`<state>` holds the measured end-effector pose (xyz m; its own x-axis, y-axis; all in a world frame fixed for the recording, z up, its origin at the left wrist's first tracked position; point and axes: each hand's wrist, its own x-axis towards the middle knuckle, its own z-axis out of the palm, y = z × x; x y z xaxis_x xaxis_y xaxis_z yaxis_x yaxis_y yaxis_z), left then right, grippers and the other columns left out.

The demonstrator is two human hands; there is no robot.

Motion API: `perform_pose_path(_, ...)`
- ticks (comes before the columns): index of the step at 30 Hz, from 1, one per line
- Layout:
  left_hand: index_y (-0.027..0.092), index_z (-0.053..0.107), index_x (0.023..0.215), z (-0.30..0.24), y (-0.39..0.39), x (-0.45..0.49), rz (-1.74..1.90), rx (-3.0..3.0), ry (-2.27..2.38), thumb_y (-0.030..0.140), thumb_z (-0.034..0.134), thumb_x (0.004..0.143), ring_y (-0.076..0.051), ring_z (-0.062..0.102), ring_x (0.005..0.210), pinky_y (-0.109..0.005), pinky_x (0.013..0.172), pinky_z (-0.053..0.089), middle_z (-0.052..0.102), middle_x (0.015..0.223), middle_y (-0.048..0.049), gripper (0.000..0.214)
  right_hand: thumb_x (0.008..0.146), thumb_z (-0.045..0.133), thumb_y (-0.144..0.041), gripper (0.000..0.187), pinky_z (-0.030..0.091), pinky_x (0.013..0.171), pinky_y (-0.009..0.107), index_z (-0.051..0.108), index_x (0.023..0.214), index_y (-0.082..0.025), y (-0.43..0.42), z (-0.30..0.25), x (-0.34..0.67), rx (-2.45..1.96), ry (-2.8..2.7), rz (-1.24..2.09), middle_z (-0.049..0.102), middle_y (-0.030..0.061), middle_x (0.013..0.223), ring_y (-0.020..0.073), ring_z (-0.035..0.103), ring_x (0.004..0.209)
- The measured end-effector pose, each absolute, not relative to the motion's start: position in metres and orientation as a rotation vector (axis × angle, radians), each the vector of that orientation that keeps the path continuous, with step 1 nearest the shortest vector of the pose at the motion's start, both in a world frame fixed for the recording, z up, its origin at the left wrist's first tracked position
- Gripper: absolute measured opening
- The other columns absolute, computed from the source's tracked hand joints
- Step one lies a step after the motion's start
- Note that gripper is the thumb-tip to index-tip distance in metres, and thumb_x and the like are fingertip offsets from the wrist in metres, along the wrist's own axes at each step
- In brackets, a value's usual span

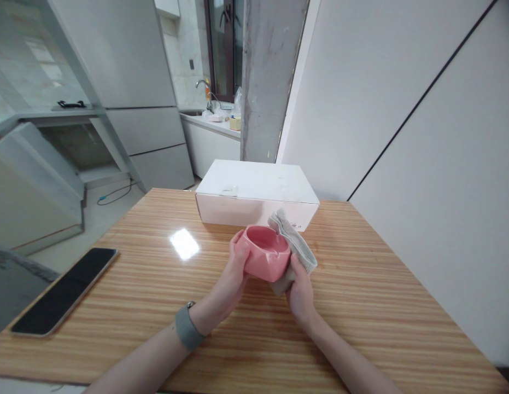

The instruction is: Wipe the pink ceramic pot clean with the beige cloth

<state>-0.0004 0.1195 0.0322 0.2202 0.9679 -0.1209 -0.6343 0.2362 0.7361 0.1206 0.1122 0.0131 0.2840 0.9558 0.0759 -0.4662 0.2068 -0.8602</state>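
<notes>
A glossy pink ashtray (265, 261) with notches in its rim is held above the table, its hollow facing up and tilted a little. My left hand (237, 266) grips its left side, thumb on the outer wall and the other fingers mostly hidden behind. In my right hand (300, 290) is a folded grey cloth (297, 245), pressed against the right side of the ashtray. The cloth's upper end rises past the rim, and a lower part hangs beneath the ashtray. My left wrist wears a grey band.
A white box (258, 210) lies on the wood-grain table (361, 312) just beyond my hands. At the left edge rests a black-screened phone (68, 290). A white wall borders the right side; a sink counter (213, 128) stands farther back.
</notes>
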Motion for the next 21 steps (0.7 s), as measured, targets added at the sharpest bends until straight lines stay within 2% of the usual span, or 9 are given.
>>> perform_pose_path(4, 0.018, 0.054, 0.128, 0.029, 0.126, -0.001, 1.234, 0.711, 0.619, 0.051, 0.057, 0.086, -0.027, 0.040, 0.136, -0.038, 0.112, 0.032, 0.052, 0.142, -0.0096, 0.053, 0.080, 0.063, -0.047, 0.028, 0.049, 0.100, 0.041, 0.075, 0.094, -0.026, 0.121, 0.018, 0.127, -0.818, -0.584, 1.211, 0.077, 0.0007, 0.101, 0.0254, 0.067, 0.107)
perform_pose_path(9, 0.020, 0.054, 0.126, 0.027, 0.122, -0.002, 1.225, 0.928, 0.700, 0.038, 0.067, 0.082, -0.024, 0.038, 0.137, -0.034, 0.115, 0.025, 0.053, 0.141, -0.0087, 0.050, 0.077, 0.063, -0.044, 0.025, 0.056, 0.085, 0.044, 0.076, 0.085, -0.024, 0.128, 0.023, 0.139, -0.856, -0.513, 1.290, 0.079, 0.0012, 0.082, 0.0279, 0.073, 0.090)
perform_pose_path(13, 0.019, 0.053, 0.125, 0.027, 0.123, -0.005, 1.220, 0.946, 0.726, 0.040, 0.074, 0.077, -0.026, 0.051, 0.125, -0.037, 0.108, 0.034, 0.060, 0.130, -0.0113, 0.057, 0.079, 0.061, -0.045, 0.027, 0.057, 0.084, 0.045, 0.076, 0.086, -0.024, 0.128, 0.023, 0.140, -0.826, -0.537, 1.341, 0.079, 0.0007, 0.082, 0.0272, 0.074, 0.083)
perform_pose_path(17, 0.018, 0.057, 0.124, 0.024, 0.126, -0.007, 1.196, 0.971, 0.676, 0.041, 0.079, 0.070, -0.029, 0.053, 0.123, -0.038, 0.104, 0.038, 0.062, 0.128, -0.0134, 0.062, 0.079, 0.061, -0.047, 0.031, 0.058, 0.082, 0.044, 0.076, 0.089, -0.022, 0.127, 0.022, 0.140, -0.825, -0.500, 1.423, 0.079, 0.0032, 0.093, 0.0278, 0.074, 0.086)
perform_pose_path(21, 0.018, 0.057, 0.122, 0.029, 0.123, -0.007, 1.184, 0.983, 0.707, 0.038, 0.085, 0.061, -0.031, 0.056, 0.118, -0.037, 0.097, 0.044, 0.062, 0.126, -0.0136, 0.070, 0.081, 0.057, -0.050, 0.038, 0.057, 0.086, 0.044, 0.076, 0.093, -0.020, 0.126, 0.023, 0.141, -0.820, -0.517, 1.465, 0.079, 0.0059, 0.096, 0.0291, 0.073, 0.093)
